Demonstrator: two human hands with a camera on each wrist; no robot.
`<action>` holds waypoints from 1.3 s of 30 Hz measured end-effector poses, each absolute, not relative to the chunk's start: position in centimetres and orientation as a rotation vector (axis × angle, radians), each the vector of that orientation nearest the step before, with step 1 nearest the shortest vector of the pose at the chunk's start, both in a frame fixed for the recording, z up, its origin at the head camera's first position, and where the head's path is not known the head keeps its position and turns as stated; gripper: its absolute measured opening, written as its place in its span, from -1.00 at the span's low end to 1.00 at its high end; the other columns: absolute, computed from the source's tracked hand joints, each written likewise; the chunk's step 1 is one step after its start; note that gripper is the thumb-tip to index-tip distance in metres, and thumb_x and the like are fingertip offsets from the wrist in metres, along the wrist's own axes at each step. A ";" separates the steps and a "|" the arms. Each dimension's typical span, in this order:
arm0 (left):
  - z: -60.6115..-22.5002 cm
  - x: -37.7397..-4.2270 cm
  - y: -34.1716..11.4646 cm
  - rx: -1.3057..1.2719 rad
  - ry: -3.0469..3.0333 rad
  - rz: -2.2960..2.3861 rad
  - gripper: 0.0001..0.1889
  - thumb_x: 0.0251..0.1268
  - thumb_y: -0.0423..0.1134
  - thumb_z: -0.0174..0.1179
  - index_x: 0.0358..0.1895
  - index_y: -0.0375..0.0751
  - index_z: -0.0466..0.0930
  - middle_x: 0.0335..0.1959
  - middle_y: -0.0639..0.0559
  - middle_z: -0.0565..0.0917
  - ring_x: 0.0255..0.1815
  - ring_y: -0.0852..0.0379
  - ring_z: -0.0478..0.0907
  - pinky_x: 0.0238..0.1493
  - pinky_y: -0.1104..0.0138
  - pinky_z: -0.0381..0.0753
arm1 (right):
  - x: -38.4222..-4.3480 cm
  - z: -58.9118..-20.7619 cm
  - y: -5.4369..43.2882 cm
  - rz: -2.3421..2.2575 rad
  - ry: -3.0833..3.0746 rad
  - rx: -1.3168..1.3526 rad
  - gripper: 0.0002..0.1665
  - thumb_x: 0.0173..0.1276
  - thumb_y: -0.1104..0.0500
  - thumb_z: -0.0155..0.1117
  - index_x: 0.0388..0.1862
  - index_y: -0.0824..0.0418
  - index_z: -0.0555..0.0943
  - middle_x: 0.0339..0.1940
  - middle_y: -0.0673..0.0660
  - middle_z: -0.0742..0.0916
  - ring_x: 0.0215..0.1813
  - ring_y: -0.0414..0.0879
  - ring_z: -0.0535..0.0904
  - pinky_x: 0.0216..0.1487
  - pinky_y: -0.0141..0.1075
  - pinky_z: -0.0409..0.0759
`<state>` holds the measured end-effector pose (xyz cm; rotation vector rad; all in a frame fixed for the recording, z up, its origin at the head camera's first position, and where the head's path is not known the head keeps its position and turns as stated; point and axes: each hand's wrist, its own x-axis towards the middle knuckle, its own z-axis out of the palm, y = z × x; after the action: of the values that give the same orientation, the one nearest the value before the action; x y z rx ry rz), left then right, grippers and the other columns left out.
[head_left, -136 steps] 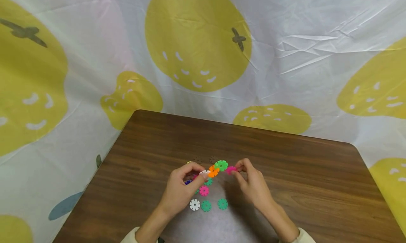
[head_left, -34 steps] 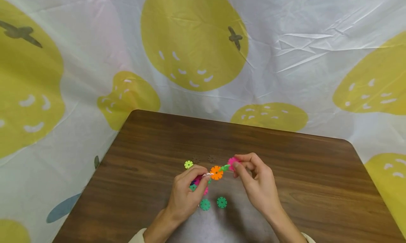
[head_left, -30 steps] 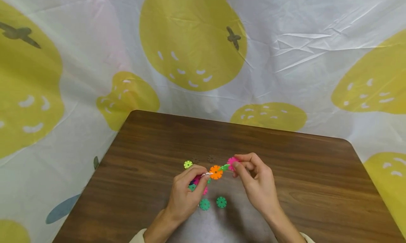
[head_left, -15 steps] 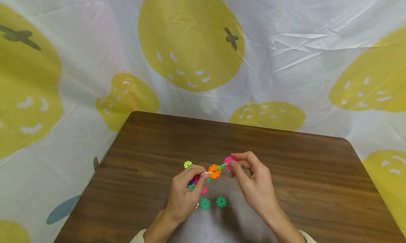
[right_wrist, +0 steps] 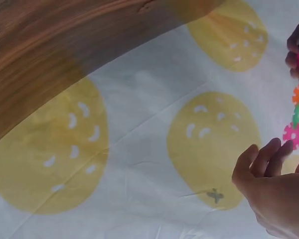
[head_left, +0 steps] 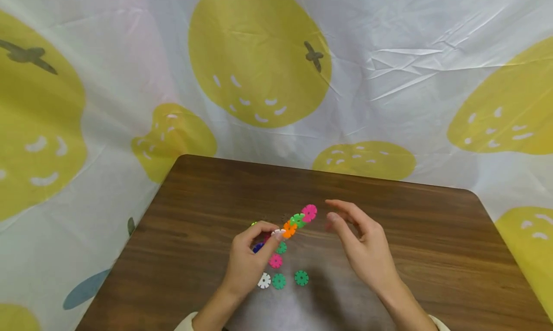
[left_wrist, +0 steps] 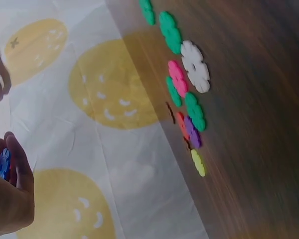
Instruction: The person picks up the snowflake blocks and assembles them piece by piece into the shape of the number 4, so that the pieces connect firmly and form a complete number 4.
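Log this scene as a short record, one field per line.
left hand: holds a chain of notched discs, thumb on a white disc
chain, outward from that disc: orange disc, green disc, pink end disc
right hand: holds nothing; near the pink end disc
loose discs: include a flat white one, a flat pink one and a yellow one
surface: brown table
backdrop: pale cloth, yellow fruit print

Screened tabletop workspace, wider room unclear, fruit-print sheeting [head_left: 389, 105] behind and beside 1 brown table [head_left: 414, 235]
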<state>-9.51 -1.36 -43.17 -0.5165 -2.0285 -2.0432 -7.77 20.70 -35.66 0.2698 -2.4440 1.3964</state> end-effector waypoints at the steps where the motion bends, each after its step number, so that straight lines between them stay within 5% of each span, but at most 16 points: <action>1: -43.1 -9.6 -1.5 -0.488 -2.037 -2.058 -0.96 0.39 -0.33 0.33 -0.19 -0.19 0.73 -0.25 -0.11 0.77 -0.28 0.18 0.67 -0.21 0.38 0.74 | -7.8 -35.7 20.9 1.385 -2.442 0.271 -0.70 0.56 0.15 0.24 0.20 -0.09 0.67 -0.28 -0.05 0.77 -0.13 -0.25 0.70 -0.06 -0.47 0.64; 11: -42.7 -9.9 -1.9 -0.379 -2.037 -2.152 -0.94 0.38 -0.39 0.30 -0.20 -0.28 0.76 -0.33 -0.20 0.76 -0.37 0.15 0.68 -0.29 0.41 0.72 | -8.6 -37.3 22.4 1.120 -2.542 0.283 -0.64 0.46 0.06 0.38 0.20 -0.05 0.67 -0.11 -0.14 0.79 0.11 -0.19 0.68 0.13 -0.52 0.53; 16: -42.8 -9.9 -1.9 -0.362 -2.030 -2.156 -0.94 0.35 -0.40 0.32 -0.22 -0.27 0.77 -0.35 -0.25 0.75 -0.41 0.25 0.64 -0.35 0.40 0.69 | -8.8 -38.5 23.0 1.074 -2.604 0.297 -0.57 0.43 0.01 0.42 0.23 -0.01 0.65 0.04 -0.06 0.78 0.13 -0.12 0.69 0.01 -0.29 0.68; 22: -42.7 -10.0 -2.0 -0.363 -2.038 -2.137 -0.94 0.35 -0.38 0.33 -0.23 -0.25 0.78 -0.37 -0.26 0.75 -0.43 0.27 0.61 -0.37 0.42 0.65 | -9.1 -40.4 23.5 1.006 -2.652 0.342 -0.50 0.40 0.00 0.45 0.26 0.09 0.62 0.08 0.01 0.76 0.22 -0.01 0.68 0.22 0.05 0.60; 39: -42.6 -10.0 -2.1 -0.354 -2.036 -2.145 -0.95 0.33 -0.38 0.35 -0.24 -0.25 0.79 -0.40 -0.22 0.75 -0.44 0.31 0.59 -0.39 0.41 0.63 | -8.6 -45.6 23.5 0.891 -2.711 0.511 -0.39 0.28 0.11 0.55 0.26 0.27 0.60 0.16 0.14 0.75 0.23 0.07 0.69 0.21 0.06 0.66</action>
<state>-9.95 -2.11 -42.57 -0.3535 -2.0360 -2.1454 -8.61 23.49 -45.55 0.5113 -2.7112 0.8914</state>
